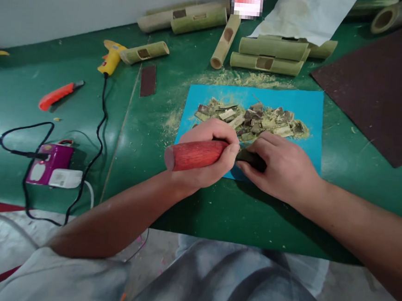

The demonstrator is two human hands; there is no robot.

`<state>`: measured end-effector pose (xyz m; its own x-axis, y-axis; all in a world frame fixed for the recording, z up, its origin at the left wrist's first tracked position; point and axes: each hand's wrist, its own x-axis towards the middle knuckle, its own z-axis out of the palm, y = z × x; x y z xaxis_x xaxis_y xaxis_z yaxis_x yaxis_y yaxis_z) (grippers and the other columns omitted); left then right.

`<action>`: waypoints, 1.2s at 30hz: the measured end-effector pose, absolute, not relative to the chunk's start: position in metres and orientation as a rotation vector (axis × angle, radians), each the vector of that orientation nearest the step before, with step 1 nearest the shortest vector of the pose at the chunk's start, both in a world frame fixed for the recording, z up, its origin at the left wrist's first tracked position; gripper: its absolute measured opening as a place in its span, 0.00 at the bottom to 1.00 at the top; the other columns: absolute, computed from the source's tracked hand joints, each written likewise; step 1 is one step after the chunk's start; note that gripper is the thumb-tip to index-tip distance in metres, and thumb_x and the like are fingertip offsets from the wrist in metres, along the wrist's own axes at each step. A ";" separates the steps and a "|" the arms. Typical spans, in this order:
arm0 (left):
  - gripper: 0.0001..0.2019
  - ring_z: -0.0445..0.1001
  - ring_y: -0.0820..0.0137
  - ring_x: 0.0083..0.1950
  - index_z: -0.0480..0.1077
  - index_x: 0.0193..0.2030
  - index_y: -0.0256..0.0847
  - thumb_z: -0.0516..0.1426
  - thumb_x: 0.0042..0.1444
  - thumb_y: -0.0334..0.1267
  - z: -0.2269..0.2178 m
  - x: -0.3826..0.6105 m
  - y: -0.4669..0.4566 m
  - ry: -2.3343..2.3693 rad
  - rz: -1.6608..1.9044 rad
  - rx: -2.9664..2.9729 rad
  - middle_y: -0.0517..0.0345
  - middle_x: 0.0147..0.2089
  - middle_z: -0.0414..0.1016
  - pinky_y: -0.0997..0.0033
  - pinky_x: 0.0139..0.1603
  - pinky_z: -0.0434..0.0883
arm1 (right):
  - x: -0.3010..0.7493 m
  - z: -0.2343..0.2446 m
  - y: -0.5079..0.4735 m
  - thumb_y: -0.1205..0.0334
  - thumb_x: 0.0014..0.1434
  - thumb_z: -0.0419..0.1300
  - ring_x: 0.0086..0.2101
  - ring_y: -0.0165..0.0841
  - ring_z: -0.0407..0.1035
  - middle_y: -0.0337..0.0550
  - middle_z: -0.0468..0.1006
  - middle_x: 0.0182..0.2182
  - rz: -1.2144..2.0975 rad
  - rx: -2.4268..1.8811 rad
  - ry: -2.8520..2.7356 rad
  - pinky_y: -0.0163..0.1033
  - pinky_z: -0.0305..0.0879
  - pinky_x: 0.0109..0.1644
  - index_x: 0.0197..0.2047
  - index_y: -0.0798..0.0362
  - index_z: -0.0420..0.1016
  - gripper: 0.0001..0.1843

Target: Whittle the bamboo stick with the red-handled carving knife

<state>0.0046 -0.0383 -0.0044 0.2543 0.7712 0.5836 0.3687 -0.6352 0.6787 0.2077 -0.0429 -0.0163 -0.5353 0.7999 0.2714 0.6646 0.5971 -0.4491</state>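
Observation:
My left hand (215, 147) is closed around a thick red wooden handle (198, 156); the rest of that tool is hidden by my fingers. Just to its right, my right hand (279, 163) pinches a dark, narrow piece (254, 160) whose kind I cannot make out. The two hands nearly meet over the front edge of a blue sheet (308, 154). Behind them, bamboo chips and shavings (255, 117) lie heaped on the sheet.
The green table (146, 132) carries cut bamboo tubes (271, 48) at the back, some with notches. To the left are a yellow glue gun (111, 60), a red-handled utility knife (59, 95) and a purple power socket (50, 162) with cables. A dark brown sheet (383, 86) lies right.

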 end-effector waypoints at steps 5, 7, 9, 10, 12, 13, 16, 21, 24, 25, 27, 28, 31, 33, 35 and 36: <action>0.07 0.81 0.71 0.35 0.74 0.35 0.45 0.61 0.66 0.39 -0.009 0.003 -0.036 1.033 1.352 2.119 0.61 0.34 0.82 0.66 0.37 0.78 | 0.207 -0.017 -0.043 0.58 0.65 0.62 0.32 0.36 0.66 0.44 0.73 0.31 0.394 -1.178 -2.393 0.41 0.57 0.35 0.33 0.51 0.71 0.09; 0.07 0.81 0.71 0.36 0.75 0.36 0.46 0.62 0.66 0.41 -0.010 0.002 -0.036 1.064 1.318 2.101 0.61 0.35 0.83 0.65 0.37 0.78 | 0.207 -0.018 -0.043 0.58 0.65 0.61 0.32 0.36 0.66 0.44 0.73 0.30 0.388 -1.170 -2.395 0.41 0.57 0.34 0.33 0.51 0.71 0.09; 0.06 0.81 0.70 0.36 0.75 0.36 0.47 0.63 0.65 0.42 -0.010 0.003 -0.036 1.081 1.303 2.083 0.61 0.35 0.83 0.64 0.37 0.78 | 0.207 -0.018 -0.043 0.57 0.66 0.60 0.31 0.36 0.65 0.44 0.73 0.30 0.375 -1.173 -2.404 0.41 0.56 0.34 0.33 0.51 0.71 0.10; 0.07 0.81 0.69 0.36 0.76 0.35 0.48 0.64 0.64 0.43 -0.010 0.003 -0.036 1.089 1.296 2.080 0.61 0.34 0.83 0.63 0.37 0.79 | 0.207 -0.018 -0.043 0.57 0.67 0.60 0.31 0.36 0.65 0.44 0.73 0.30 0.364 -1.175 -2.412 0.41 0.56 0.34 0.33 0.51 0.71 0.11; 0.07 0.81 0.68 0.36 0.75 0.34 0.47 0.65 0.63 0.43 -0.010 0.005 -0.035 1.110 1.280 2.076 0.61 0.34 0.83 0.63 0.38 0.79 | 0.207 -0.018 -0.042 0.56 0.68 0.58 0.31 0.36 0.65 0.45 0.73 0.30 0.326 -1.184 -2.422 0.41 0.56 0.34 0.33 0.51 0.71 0.12; 0.07 0.81 0.68 0.37 0.75 0.34 0.47 0.65 0.62 0.43 -0.010 0.005 -0.035 1.122 1.268 2.072 0.60 0.35 0.83 0.63 0.39 0.79 | 0.206 -0.017 -0.042 0.56 0.68 0.58 0.31 0.36 0.66 0.46 0.74 0.31 0.307 -1.191 -2.426 0.41 0.55 0.34 0.33 0.51 0.72 0.12; 0.07 0.81 0.69 0.39 0.75 0.34 0.45 0.64 0.63 0.41 -0.010 0.006 -0.034 1.130 1.252 2.064 0.59 0.37 0.83 0.64 0.42 0.79 | 0.206 -0.016 -0.043 0.56 0.67 0.57 0.32 0.37 0.66 0.48 0.75 0.32 0.278 -1.217 -2.444 0.42 0.55 0.34 0.34 0.53 0.73 0.12; 0.11 0.76 0.73 0.33 0.72 0.31 0.42 0.64 0.63 0.42 -0.008 0.014 -0.028 1.179 1.174 1.973 0.61 0.31 0.78 0.69 0.37 0.74 | 0.206 -0.018 -0.042 0.57 0.64 0.59 0.31 0.36 0.66 0.49 0.77 0.33 0.301 -1.274 -2.452 0.41 0.54 0.34 0.36 0.54 0.75 0.09; 0.14 0.72 0.74 0.31 0.69 0.28 0.42 0.64 0.63 0.42 -0.012 0.025 -0.021 1.141 1.257 1.874 0.63 0.28 0.73 0.69 0.35 0.71 | 0.205 -0.020 -0.042 0.57 0.64 0.59 0.32 0.36 0.66 0.50 0.78 0.35 0.315 -1.288 -2.440 0.41 0.54 0.34 0.38 0.55 0.76 0.11; 0.15 0.71 0.74 0.30 0.68 0.28 0.42 0.64 0.64 0.42 -0.014 0.029 -0.019 1.124 1.302 1.849 0.63 0.27 0.71 0.69 0.34 0.70 | 0.205 -0.020 -0.042 0.57 0.64 0.59 0.32 0.36 0.66 0.51 0.78 0.35 0.320 -1.294 -2.442 0.41 0.54 0.35 0.38 0.56 0.77 0.11; 0.18 0.67 0.75 0.28 0.65 0.26 0.42 0.63 0.64 0.43 -0.021 0.034 -0.014 1.108 1.394 1.819 0.64 0.25 0.67 0.69 0.33 0.69 | 0.204 -0.019 -0.041 0.56 0.64 0.60 0.32 0.36 0.66 0.50 0.78 0.35 0.328 -1.316 -2.451 0.41 0.53 0.35 0.37 0.56 0.77 0.11; 0.19 0.66 0.75 0.27 0.65 0.25 0.42 0.63 0.65 0.43 -0.024 0.036 -0.012 1.108 1.435 1.815 0.64 0.24 0.65 0.68 0.33 0.67 | 0.204 -0.019 -0.041 0.56 0.65 0.60 0.32 0.36 0.66 0.50 0.78 0.35 0.337 -1.328 -2.457 0.41 0.52 0.35 0.37 0.55 0.77 0.12; 0.20 0.63 0.75 0.26 0.63 0.23 0.41 0.61 0.66 0.43 -0.032 0.038 -0.007 1.117 1.524 1.824 0.64 0.22 0.62 0.68 0.32 0.64 | 0.203 -0.018 -0.040 0.55 0.65 0.62 0.32 0.36 0.65 0.49 0.77 0.34 0.388 -1.353 -2.465 0.41 0.52 0.35 0.36 0.55 0.77 0.12; 0.20 0.62 0.74 0.26 0.63 0.22 0.42 0.60 0.65 0.40 -0.034 0.038 -0.005 1.098 1.556 1.841 0.64 0.22 0.62 0.68 0.31 0.62 | 0.203 -0.019 -0.039 0.56 0.64 0.62 0.32 0.36 0.65 0.48 0.76 0.34 0.415 -1.352 -2.461 0.41 0.52 0.35 0.35 0.55 0.77 0.11; 0.18 0.62 0.74 0.26 0.62 0.22 0.42 0.59 0.64 0.36 -0.035 0.039 -0.004 1.074 1.577 1.862 0.63 0.22 0.62 0.68 0.31 0.63 | 0.202 -0.020 -0.038 0.56 0.64 0.63 0.32 0.36 0.65 0.47 0.76 0.33 0.424 -1.338 -2.456 0.41 0.51 0.35 0.35 0.55 0.77 0.11; 0.18 0.62 0.74 0.26 0.61 0.22 0.42 0.59 0.63 0.34 -0.035 0.040 -0.003 1.066 1.583 1.874 0.63 0.22 0.62 0.68 0.32 0.63 | 0.202 -0.021 -0.038 0.56 0.65 0.63 0.32 0.36 0.65 0.47 0.76 0.33 0.426 -1.330 -2.454 0.41 0.51 0.35 0.35 0.55 0.77 0.11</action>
<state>0.0399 -0.0031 -0.0349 0.0366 0.7949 0.6057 0.2623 -0.5925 0.7617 0.2020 -0.0382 -0.0210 -0.5173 0.8454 0.1333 0.7511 0.5231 -0.4028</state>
